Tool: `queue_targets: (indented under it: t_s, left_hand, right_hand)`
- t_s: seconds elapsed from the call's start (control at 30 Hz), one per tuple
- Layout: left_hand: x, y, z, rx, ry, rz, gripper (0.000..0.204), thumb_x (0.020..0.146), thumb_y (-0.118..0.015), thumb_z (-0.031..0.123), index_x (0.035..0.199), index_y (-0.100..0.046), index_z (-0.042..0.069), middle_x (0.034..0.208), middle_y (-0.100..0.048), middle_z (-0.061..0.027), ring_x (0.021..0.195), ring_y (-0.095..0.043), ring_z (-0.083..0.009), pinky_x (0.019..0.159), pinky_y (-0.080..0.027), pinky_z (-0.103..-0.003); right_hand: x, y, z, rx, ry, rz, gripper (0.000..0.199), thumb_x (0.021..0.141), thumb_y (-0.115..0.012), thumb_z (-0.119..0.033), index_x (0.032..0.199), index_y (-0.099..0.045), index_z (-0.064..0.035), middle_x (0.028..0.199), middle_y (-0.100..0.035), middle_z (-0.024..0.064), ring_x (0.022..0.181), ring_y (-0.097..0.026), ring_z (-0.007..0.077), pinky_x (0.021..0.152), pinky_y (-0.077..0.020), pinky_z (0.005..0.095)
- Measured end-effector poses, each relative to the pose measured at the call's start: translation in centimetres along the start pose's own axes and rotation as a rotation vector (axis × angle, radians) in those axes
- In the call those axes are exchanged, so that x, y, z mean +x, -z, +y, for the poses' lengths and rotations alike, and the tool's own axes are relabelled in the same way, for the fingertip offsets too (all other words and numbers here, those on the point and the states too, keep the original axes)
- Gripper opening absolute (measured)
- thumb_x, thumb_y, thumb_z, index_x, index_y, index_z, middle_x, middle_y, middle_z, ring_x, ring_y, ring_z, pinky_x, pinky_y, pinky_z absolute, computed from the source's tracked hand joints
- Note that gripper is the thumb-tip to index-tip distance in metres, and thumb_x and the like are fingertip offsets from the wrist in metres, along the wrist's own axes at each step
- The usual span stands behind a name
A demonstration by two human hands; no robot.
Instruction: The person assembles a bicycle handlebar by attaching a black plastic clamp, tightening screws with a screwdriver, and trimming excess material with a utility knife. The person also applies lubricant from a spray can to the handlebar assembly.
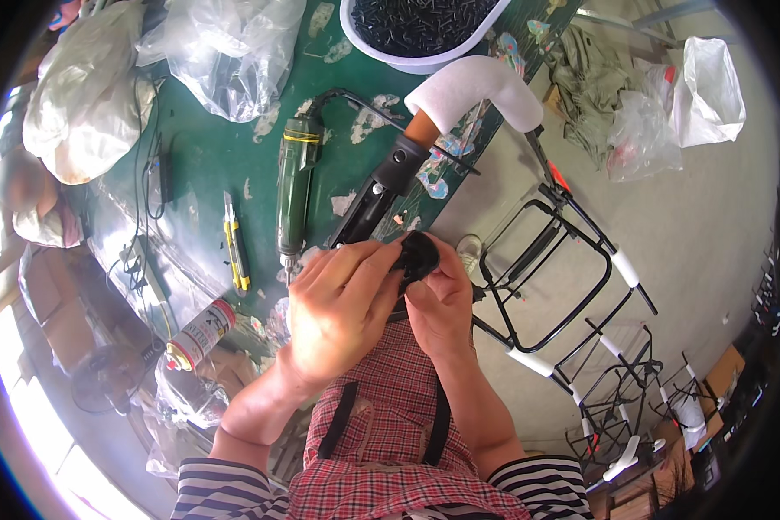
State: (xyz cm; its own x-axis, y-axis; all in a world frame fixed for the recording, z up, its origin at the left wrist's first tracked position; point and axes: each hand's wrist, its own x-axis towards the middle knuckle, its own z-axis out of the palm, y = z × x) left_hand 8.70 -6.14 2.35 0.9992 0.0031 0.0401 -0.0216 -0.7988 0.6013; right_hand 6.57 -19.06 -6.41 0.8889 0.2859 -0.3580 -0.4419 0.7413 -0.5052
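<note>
Head view: the left hand [342,303] and right hand [442,308] are together, fingers closed on a rounded, glossy black piece [421,253] — positioned near the lower end of a black shaft [366,212] topped by a curved white foam sleeve [472,91]. Left of the shaft, a green cylindrical power screwdriver [295,186] lies on the worn green table [208,152] — contact between piece and shaft cannot be determined.

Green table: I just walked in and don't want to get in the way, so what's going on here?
A person's left-hand grip and right-hand grip both hold a small rounded black part near the edge of the green table. Just beyond, a black tube leads toward a bent white foam sleeve; whether the part touches the tube is unclear. A green corded power tool and a yellow cutter lie on the table, with a tub of small black pieces farther off.
</note>
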Motion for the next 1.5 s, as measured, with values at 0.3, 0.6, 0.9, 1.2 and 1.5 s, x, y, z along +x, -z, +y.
queue_targets:
  t_s: [0.3,0.6,0.9,1.2,1.5]
  left_hand:
    - [-0.7,0.0,0.5,-0.187,0.145,0.030,0.018,0.077,-0.072,-0.004,0.095,-0.070,-0.001,0.084,-0.068,-0.0116,0.071,-0.069,-0.0232,0.062,-0.055,-0.030]
    - [-0.5,1.4,0.1,-0.391,0.257,-0.171,0.015,0.080,-0.071,-0.004,0.095,-0.069,-0.002,0.082,-0.068,-0.0102,0.073,-0.070,-0.0172,0.063,-0.054,-0.027]
    - [-1.0,1.8,-0.7,-0.219,0.107,-0.279,0.033,0.087,-0.066,0.002,0.119,-0.061,-0.001,0.084,-0.065,-0.0163,0.077,-0.067,-0.0336,0.065,-0.052,-0.038]
    - [0.0,2.5,-0.2,-0.283,0.223,-0.222,0.048,0.082,-0.072,-0.001,0.127,-0.055,-0.003,0.085,-0.068,-0.0128,0.071,-0.068,-0.0239,0.064,-0.054,-0.034]
    - [-0.9,2.5,-1.8,-0.271,0.289,0.031,0.038,0.081,-0.074,-0.002,0.117,-0.061,-0.002,0.077,-0.064,-0.0033,0.064,-0.058,-0.0079,0.058,-0.048,-0.022]
  right_hand:
    - [-0.6,0.0,-0.8,0.339,-0.196,0.008,0.052,0.088,-0.068,-0.005,0.135,-0.047,0.0012,0.129,-0.057,0.0110,0.120,-0.053,0.0200,0.103,-0.0411,0.0355]
    - [-0.5,-1.2,-3.0,-0.124,-0.251,0.108,0.032,0.085,-0.073,-0.004,0.112,-0.058,0.0012,0.101,-0.064,0.0098,0.086,-0.064,0.0156,0.077,-0.0535,0.0288]
    - [-0.2,-1.6,-3.1,-0.282,-0.307,0.138,0.024,0.084,-0.075,-0.007,0.103,-0.065,0.0032,0.089,-0.067,0.0064,0.075,-0.064,0.0120,0.070,-0.0529,0.0260]
    - [1.0,-2.2,-2.4,-0.044,-0.258,0.180,0.022,0.085,-0.074,-0.008,0.101,-0.065,0.0037,0.087,-0.066,0.0084,0.074,-0.063,0.0170,0.070,-0.0513,0.0309]
    - [2.9,-1.8,-0.9,-0.077,-0.172,0.268,0.020,0.085,-0.074,-0.007,0.099,-0.066,0.0034,0.085,-0.065,0.0078,0.072,-0.062,0.0162,0.070,-0.0512,0.0305]
